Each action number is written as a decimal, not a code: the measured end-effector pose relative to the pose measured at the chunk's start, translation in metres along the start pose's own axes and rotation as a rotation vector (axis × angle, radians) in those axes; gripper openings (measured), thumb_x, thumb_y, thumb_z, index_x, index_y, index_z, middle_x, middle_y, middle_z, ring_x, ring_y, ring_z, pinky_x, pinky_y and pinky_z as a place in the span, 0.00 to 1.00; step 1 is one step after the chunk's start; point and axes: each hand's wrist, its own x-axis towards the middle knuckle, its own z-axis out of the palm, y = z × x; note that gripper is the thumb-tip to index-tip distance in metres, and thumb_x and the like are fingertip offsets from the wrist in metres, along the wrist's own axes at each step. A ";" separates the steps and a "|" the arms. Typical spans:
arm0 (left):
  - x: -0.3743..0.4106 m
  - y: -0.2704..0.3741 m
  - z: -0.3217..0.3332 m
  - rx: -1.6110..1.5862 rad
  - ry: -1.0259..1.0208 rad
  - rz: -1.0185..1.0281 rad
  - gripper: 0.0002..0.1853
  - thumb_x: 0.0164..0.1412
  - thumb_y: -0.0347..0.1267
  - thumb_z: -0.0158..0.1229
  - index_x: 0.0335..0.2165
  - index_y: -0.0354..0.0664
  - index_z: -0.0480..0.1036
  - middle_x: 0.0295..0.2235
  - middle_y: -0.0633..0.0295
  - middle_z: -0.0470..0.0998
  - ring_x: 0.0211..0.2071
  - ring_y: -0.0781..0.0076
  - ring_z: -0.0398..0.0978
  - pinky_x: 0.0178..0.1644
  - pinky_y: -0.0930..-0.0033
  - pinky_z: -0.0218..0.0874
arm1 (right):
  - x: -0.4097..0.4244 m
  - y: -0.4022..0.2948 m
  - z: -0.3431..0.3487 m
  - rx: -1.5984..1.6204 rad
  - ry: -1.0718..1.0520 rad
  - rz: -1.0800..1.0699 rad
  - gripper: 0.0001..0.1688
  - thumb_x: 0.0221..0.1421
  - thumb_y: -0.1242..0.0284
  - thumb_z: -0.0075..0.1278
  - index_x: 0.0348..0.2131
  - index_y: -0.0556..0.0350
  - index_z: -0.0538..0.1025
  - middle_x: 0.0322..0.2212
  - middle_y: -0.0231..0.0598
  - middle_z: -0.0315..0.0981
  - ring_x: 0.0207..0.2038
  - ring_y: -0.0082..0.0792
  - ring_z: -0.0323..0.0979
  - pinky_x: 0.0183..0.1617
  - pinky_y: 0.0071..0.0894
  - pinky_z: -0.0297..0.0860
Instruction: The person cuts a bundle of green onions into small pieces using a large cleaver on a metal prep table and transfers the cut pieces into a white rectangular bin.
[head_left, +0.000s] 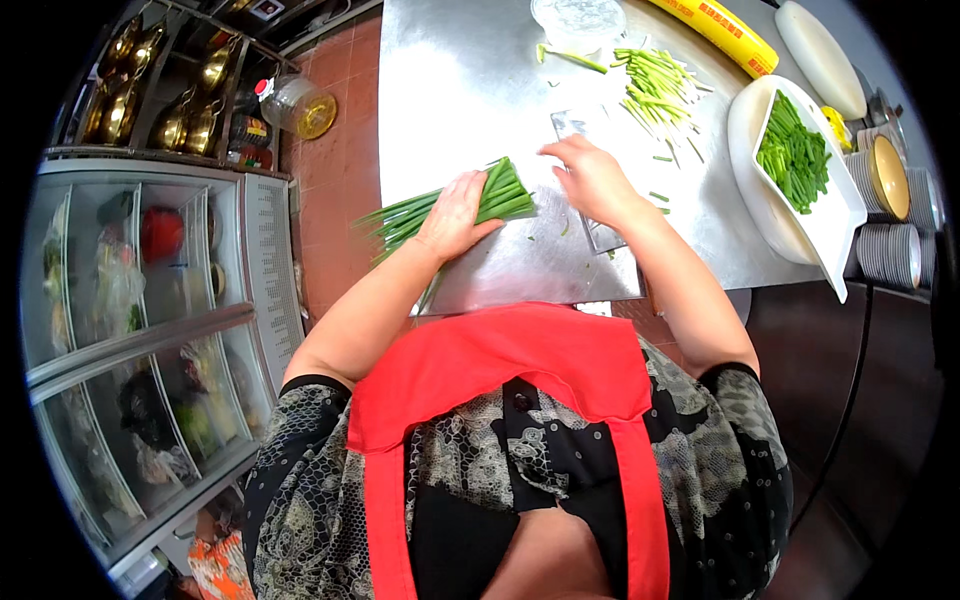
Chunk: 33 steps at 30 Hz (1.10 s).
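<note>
My left hand (454, 214) lies over a bunch of long green stalks (504, 196), chives or scallions, with the fingers across the top and the thumb on the near side. The cut ends point right, and the thin leaf tips hang past the left edge of the steel table (465, 90). To the right, my right hand (592, 176) holds nothing, its fingers a little bent and apart. Beneath it lies a flat metal blade (606, 238), apparently a cleaver, partly hidden by the hand and forearm. Whether the hand touches the blade, I cannot tell.
Pale cut stems (656, 94) lie beyond my right hand, near a clear plastic bowl (577, 22) and a yellow roll (720, 34). Cut greens (793, 154) fill a white dish (844, 217) at right, beside stacked plates (889, 255). A glass-topped cooler (142, 315) stands left.
</note>
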 end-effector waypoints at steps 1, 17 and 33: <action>0.000 0.002 -0.001 -0.008 0.000 -0.010 0.38 0.44 0.35 0.65 0.50 0.33 0.55 0.49 0.44 0.62 0.52 0.47 0.59 0.56 0.58 0.52 | 0.018 -0.005 0.012 0.036 -0.003 -0.089 0.15 0.46 0.77 0.48 0.38 0.53 0.75 0.33 0.47 0.71 0.37 0.48 0.69 0.43 0.40 0.66; 0.005 0.016 0.000 0.031 0.006 -0.079 0.39 0.44 0.31 0.64 0.52 0.34 0.53 0.49 0.45 0.62 0.51 0.48 0.60 0.56 0.57 0.52 | 0.043 0.009 0.037 0.152 -0.324 -0.174 0.08 0.42 0.74 0.54 0.26 0.60 0.74 0.23 0.47 0.71 0.28 0.46 0.70 0.33 0.38 0.67; 0.000 0.013 0.012 0.180 -0.014 -0.037 0.36 0.50 0.32 0.59 0.52 0.28 0.52 0.50 0.42 0.59 0.53 0.47 0.57 0.58 0.56 0.49 | -0.117 0.035 -0.058 -0.284 -0.226 0.583 0.27 0.41 0.68 0.57 0.39 0.67 0.68 0.35 0.57 0.68 0.38 0.53 0.69 0.43 0.41 0.66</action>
